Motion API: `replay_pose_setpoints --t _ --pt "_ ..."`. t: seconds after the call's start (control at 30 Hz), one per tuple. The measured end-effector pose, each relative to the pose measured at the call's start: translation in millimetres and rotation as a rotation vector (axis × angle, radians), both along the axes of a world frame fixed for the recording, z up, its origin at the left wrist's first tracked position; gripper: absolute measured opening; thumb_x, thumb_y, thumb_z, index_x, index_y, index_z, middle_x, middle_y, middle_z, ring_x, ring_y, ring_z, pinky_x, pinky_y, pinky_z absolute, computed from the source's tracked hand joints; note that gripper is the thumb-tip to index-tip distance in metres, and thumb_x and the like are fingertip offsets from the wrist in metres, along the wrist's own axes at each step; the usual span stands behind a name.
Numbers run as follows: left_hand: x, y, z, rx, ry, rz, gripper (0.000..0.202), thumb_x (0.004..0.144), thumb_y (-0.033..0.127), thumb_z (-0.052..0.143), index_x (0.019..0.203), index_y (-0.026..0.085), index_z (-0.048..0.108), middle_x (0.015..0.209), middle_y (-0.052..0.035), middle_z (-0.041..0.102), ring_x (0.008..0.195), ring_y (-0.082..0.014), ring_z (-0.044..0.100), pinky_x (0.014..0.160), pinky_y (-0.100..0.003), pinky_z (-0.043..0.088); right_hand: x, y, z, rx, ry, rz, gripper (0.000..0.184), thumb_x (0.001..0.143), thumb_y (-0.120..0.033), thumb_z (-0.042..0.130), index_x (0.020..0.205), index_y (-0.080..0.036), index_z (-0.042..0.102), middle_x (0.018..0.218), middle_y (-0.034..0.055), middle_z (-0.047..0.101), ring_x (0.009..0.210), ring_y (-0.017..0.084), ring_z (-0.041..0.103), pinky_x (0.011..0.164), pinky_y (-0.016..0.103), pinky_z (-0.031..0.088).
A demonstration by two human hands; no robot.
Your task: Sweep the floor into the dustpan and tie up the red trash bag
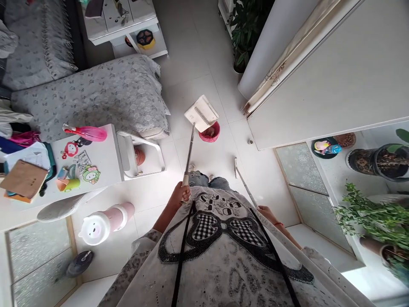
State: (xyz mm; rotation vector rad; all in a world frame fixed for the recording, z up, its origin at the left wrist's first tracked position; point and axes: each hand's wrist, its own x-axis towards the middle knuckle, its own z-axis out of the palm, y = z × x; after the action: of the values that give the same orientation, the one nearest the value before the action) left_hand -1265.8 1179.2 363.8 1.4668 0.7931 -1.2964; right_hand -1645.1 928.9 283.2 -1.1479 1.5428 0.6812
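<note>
My left hand (pixel 180 195) is closed round the grey pole of a long-handled white dustpan (pixel 201 113), whose pan hangs tilted above a small red bin (pixel 211 133) on the tiled floor. My right hand (pixel 267 212), partly hidden by my patterned shirt, grips a thin metal stick (pixel 243 182) that slants down toward the floor beside my feet (pixel 200 176). The stick's lower end is a narrow tip; no brush head shows.
A grey-covered sofa (pixel 96 96) lies to the left. Beside it is a white side table (pixel 96 164) with stickers and a pink swatter, a ball under it. A pink bear-shaped bottle (pixel 104 224) stands on the floor. White wall panels and potted plants (pixel 373 217) are on the right.
</note>
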Motion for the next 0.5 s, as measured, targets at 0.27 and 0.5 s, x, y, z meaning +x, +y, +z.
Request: replay_pose_setpoints --t 0.27,0.5 --pt "67.7 -18.8 32.8 -0.143 0.293 0.572 0.019 0.108 0.005 0.043 0.104 0.012 0.061 0.067 0.0093 0.039 0.037 0.0002 0.037 0.036 -0.007 0.025 114.3 -94.3 -47.0 0.032 0.002 0.115 0.02 0.084 -0.008 0.06 0.073 -0.022 0.052 0.06 0.0 0.054 0.047 0.012 0.053 0.045 0.021 0.043" --pt "58.3 -13.2 44.5 -0.063 0.3 0.84 0.037 0.118 0.012 0.023 0.118 0.016 0.06 0.064 0.0103 0.038 0.028 -0.0036 0.045 0.027 -0.008 0.031 313.9 -208.4 -162.2 -0.038 0.067 0.53 0.033 0.104 -0.012 0.059 0.136 -0.016 0.066 0.082 0.0028 0.067 0.058 0.014 0.065 0.065 0.028 0.062"
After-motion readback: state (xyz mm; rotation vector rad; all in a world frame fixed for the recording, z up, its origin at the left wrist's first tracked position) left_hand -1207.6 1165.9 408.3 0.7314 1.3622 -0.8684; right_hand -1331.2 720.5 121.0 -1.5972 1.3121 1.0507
